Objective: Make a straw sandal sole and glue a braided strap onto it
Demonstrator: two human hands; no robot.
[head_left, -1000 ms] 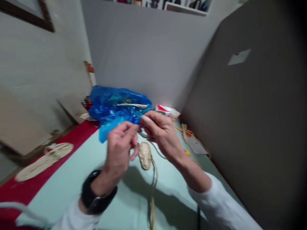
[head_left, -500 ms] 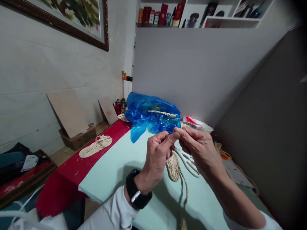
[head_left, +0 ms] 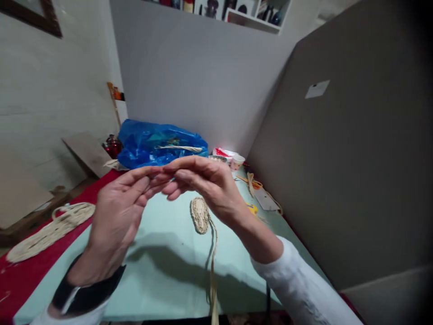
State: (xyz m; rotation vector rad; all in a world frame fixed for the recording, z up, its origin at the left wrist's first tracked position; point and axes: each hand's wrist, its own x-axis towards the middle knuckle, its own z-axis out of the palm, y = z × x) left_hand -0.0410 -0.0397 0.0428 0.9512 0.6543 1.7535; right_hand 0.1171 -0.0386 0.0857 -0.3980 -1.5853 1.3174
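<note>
Loosely curled, the right hand (head_left: 209,185) pinches something turquoise (head_left: 173,179), touching the left hand (head_left: 118,210).

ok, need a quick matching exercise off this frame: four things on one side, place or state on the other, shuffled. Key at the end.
Things
1. Small sole-shaped braid
2. Large sole-shaped braid
3. Plastic bag
4. Left hand

Place or state
A. Blue and crumpled, with a pale fibre twist across it
B. Black wristband below it
C. On the red cloth
D. On the pale green tabletop, a cord trailing from it

Pairs: 1-D, 2-C, 3-A, 4-B
</note>
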